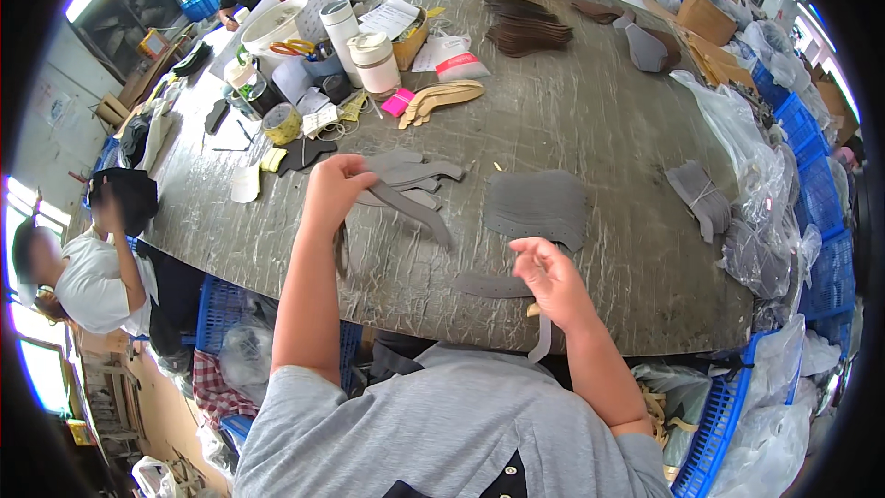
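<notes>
Scratched grey counter, round-edged, crowded along its far side: 2 white cylindrical containers, a roll of tape, a stack of dark brown cut pieces, a fan of tan cut pieces. Blue crates and clear plastic bags down the right rim. Other people seated at the left and far edges.

Left hand raised over the counter, fingers pinched shut on a long grey strip running down to the right, beside a loose pile of grey curved pieces. Right hand near the counter's near edge, fingers curled, closed on a thin pale strip hanging below it. Flat grey piece just left of that hand; stack of grey panels beyond it.
</notes>
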`<state>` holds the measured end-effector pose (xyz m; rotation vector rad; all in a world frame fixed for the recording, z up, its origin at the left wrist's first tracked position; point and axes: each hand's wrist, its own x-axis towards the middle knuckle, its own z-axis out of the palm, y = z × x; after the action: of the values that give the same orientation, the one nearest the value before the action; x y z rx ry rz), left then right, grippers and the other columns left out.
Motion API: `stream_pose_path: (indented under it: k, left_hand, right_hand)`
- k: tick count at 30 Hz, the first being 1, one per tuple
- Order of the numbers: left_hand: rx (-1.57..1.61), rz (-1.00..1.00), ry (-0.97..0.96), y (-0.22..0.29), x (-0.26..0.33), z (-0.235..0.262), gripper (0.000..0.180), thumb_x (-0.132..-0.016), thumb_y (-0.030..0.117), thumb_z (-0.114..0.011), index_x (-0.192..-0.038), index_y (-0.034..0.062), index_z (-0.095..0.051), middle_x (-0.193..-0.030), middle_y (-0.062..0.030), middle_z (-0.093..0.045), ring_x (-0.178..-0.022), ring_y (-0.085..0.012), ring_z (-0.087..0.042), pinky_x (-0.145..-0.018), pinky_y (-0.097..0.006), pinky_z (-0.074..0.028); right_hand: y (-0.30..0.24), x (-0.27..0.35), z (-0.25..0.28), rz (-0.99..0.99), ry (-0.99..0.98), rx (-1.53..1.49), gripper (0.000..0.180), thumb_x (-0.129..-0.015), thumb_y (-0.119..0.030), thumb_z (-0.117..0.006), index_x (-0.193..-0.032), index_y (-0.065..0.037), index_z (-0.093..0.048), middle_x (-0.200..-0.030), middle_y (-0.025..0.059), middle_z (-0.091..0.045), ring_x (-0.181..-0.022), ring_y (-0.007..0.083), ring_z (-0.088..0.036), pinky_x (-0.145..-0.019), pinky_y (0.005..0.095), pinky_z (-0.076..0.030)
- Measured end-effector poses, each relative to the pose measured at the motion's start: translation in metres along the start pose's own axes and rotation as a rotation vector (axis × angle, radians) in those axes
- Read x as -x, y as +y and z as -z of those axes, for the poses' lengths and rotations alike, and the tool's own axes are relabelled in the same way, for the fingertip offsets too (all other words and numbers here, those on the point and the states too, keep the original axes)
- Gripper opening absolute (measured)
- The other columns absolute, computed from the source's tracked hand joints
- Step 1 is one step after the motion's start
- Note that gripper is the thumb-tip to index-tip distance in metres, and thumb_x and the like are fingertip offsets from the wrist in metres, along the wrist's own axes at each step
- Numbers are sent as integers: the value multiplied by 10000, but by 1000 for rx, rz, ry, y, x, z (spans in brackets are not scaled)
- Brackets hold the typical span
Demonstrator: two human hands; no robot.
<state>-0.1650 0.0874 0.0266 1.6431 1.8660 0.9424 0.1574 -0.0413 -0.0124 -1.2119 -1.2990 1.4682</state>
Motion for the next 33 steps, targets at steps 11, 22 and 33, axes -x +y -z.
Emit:
stream_pose_path:
  k: [11,22,33]
  left_hand:
    - [-264,-361,-186,-33,6,-78,240,-802,125,-707,-1017,20,-700,-976,-173,-684,-908,-333,-660,-806,-400,-515]
    - [441,-768,-607,84,92,-86,175,-702,-51,-751,-827,40,-667,-822,-71,-628,-743,-227,-650,-623,-326,-525]
    - [285,-1146,-380,93,97,-81,252,-603,28,-794,-817,104,-687,-839,-16,-628,-714,-204,-632,-579,-312,-525]
  right_hand:
    - [7,8,-2,-89,12,-585,356,-977,-50,-539,-1323,28,-511,-931,43,-583,-742,105,-502,-703,235,-448]
    - [-3,18,-2,-69,-51,-713,135,-921,1,-615,-1050,-2,-575,-985,157,-676,-753,119,-599,-703,237,-506]
    - [-7,24,2,-29,-26,-633,71,-920,-71,-651,-933,-2,-665,-840,51,-653,-722,93,-576,-679,210,-468]
